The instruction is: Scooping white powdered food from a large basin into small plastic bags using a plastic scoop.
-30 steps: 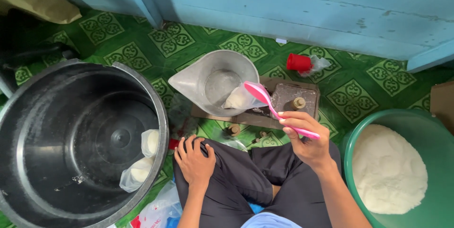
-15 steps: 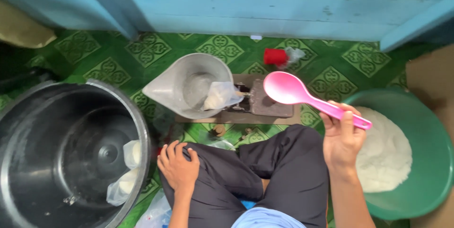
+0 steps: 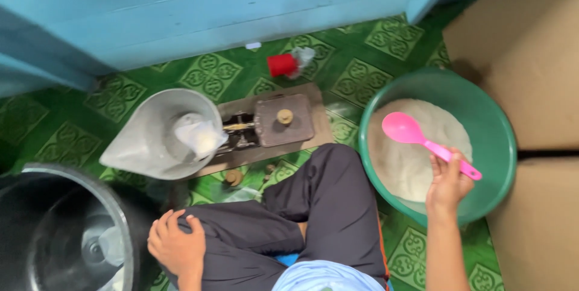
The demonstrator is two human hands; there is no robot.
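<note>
Pink plastic spoon pinched at the handle end by right hand, fingers curled around the handle, thumb side hidden. Spoon sits over the green basin, bowl just above or touching the white powder; contact not resolvable from this angle.

Long axis runs diagonal: bowl toward upper left, pointing at the scale; handle tip toward lower right, poking out past the hand. Bowl face up, looks empty.

Left hand resting on the left knee of the dark trousers, fingers loosely spread, holding nothing.

Risks, judged from layout:
- Grip far back on the handle, so long lever; a loaded bowl could tip and dump powder on the green patterned floor or the trousers.
- Route from basin to the grey scale pan crosses the wooden scale base and its small brass weight; a low pass could knock the weight or jolt the beam.
- Clear plastic bag in the pan slumped, mouth not visibly held open; powder could miss it with the left hand away.
- Basin close against the right knee; a leg shift could nudge it.

Nearby: red cap-like object by the blue wall, large steel pot at lower left, cardboard on the right.
</note>
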